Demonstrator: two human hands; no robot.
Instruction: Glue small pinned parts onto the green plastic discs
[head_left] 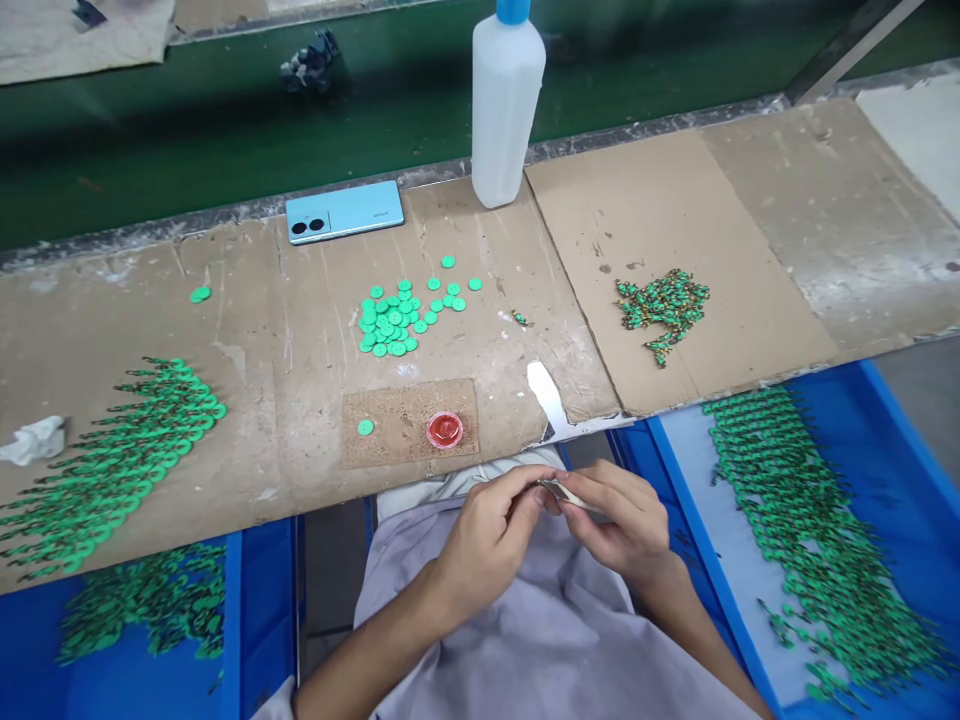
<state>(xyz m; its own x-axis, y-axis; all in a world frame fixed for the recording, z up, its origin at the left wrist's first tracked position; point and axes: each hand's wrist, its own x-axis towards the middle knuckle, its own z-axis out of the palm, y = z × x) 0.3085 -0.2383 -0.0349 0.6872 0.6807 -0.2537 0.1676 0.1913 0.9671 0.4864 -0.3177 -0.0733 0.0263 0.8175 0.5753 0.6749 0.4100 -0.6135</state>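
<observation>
My left hand (491, 530) and my right hand (619, 520) meet above my lap, just off the table's front edge. In my right hand's fingers is a small, flat tool with a pale handle and a metal-looking end (559, 489). The fingers of my left hand are pinched together at that end; whatever they hold is hidden. Nearest on the table lies a cork-like mat (405, 405). It bears one green disc (365, 427) with a small centre mark and a little round dish of red liquid (445, 430).
Loose green discs (394, 320) lie behind the mat, a blue phone (345, 212) and a white bottle (508, 110) farther back. Small green-and-gold pieces (664, 305) are heaped right. Rows of disc-ended pieces (142, 450) lie left; blue trays (892, 450) below hold more.
</observation>
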